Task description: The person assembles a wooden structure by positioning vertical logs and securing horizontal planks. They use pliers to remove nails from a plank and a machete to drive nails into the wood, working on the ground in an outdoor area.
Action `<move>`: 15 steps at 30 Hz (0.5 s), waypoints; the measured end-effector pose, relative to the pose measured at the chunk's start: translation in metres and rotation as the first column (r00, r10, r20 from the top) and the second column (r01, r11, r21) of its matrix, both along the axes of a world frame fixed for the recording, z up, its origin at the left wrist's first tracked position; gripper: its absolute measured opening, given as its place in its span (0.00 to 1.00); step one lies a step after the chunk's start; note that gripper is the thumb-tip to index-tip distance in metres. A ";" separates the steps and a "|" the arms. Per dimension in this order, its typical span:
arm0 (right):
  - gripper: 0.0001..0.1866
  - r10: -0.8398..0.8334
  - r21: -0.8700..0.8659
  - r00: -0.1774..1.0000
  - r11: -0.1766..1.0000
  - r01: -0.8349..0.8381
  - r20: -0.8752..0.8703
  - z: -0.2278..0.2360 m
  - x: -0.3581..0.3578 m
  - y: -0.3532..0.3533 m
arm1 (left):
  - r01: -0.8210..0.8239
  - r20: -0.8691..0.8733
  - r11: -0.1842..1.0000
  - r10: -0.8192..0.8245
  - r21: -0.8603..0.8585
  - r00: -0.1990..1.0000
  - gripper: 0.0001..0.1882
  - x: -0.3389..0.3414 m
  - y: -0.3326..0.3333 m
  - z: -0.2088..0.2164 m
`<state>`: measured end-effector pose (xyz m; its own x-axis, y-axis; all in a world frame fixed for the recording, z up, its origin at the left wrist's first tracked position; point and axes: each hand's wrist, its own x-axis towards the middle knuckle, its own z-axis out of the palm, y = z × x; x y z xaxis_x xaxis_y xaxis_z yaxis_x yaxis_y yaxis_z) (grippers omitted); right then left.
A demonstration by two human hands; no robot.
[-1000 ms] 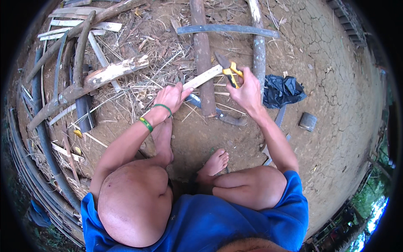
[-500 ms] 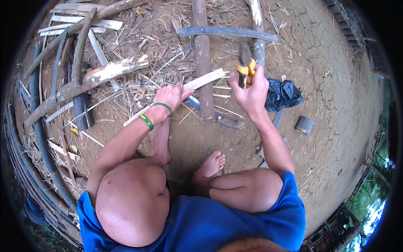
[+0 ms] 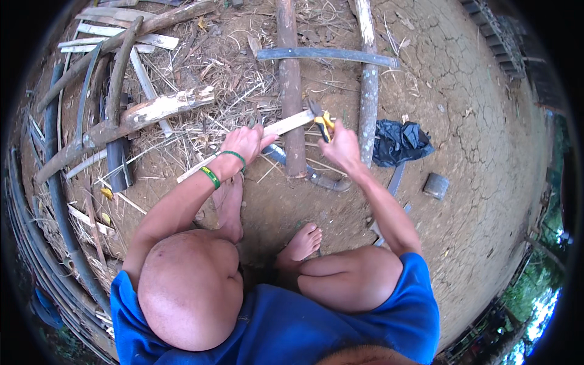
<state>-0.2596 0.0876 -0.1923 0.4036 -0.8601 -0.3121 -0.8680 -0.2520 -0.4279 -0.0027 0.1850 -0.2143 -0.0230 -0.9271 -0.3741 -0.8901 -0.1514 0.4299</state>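
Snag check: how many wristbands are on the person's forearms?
2: a thin green wristband nearer the left hand, and a broader green-and-yellow wristband farther up that forearm. None shows on the right arm.

Brought pliers back with right hand to strip's far end, past log's right edge, after holding them clear half a second ago | turned beak from upward to up-left | swung strip to a flatter slant across log than a second ago
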 end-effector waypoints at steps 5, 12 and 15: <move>0.13 -0.021 -0.274 0.739 0.921 0.276 0.673 0.050 0.019 -0.003 | -0.044 -0.041 0.999 0.043 -0.011 0.998 0.31 0.004 0.014 -0.006; 0.20 -0.127 0.111 0.981 0.988 0.111 0.149 0.025 0.005 -0.003 | 0.005 -0.096 0.997 0.002 0.076 0.995 0.32 0.003 0.005 -0.006; 0.16 -0.217 0.143 0.888 0.975 0.173 0.406 0.041 0.004 0.000 | -0.047 -0.413 0.980 0.126 0.195 0.902 0.29 0.023 0.003 -0.023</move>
<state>-0.2559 0.0877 -0.1513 0.3427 -0.9080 -0.2409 -0.6316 -0.0329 -0.7746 0.0204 0.1878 -0.2371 -0.1374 -0.8527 -0.5039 -0.6111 -0.3274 0.7206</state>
